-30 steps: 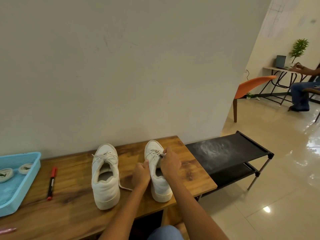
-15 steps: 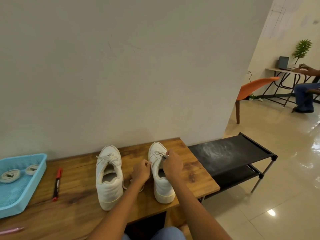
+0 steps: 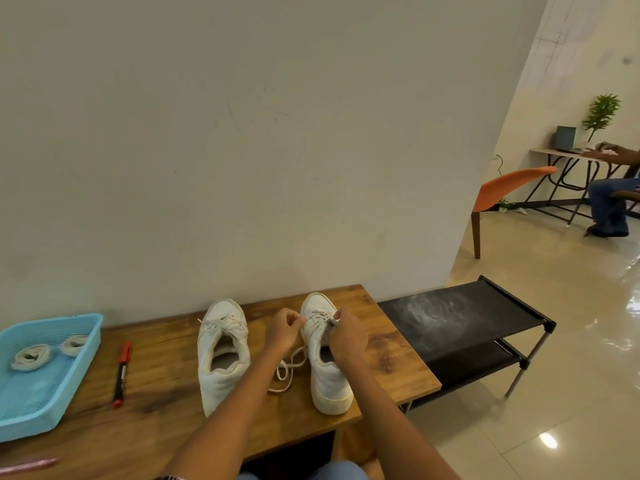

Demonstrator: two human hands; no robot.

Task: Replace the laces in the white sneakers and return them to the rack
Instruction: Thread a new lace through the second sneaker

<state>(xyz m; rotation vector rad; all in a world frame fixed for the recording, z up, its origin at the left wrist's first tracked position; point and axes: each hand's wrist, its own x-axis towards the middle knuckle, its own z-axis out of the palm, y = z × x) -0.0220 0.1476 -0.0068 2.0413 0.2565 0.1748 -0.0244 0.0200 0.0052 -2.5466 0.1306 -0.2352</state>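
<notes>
On the table [image 3: 162, 382], the left sneaker [image 3: 221, 351] looks laced; the right sneaker [image 3: 323, 355] is mid-lacing — both hands, left hand [image 3: 282, 330] and right hand [image 3: 346, 336], pinch its lace [image 3: 289, 370], whose slack trails between the shoes. Finishing and the rack [image 3: 460, 320] at right remain.

Two white sneakers [image 3: 223, 355] stand upright, toes wallward, loose lace [image 3: 289, 370] trailing between

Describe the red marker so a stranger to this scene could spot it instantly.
Start at the wooden table against the wall. Left of the two white sneakers and right of the blue tray, the red marker lies directly on the wood. It is the only thin, red-and-black stick there.
</notes>
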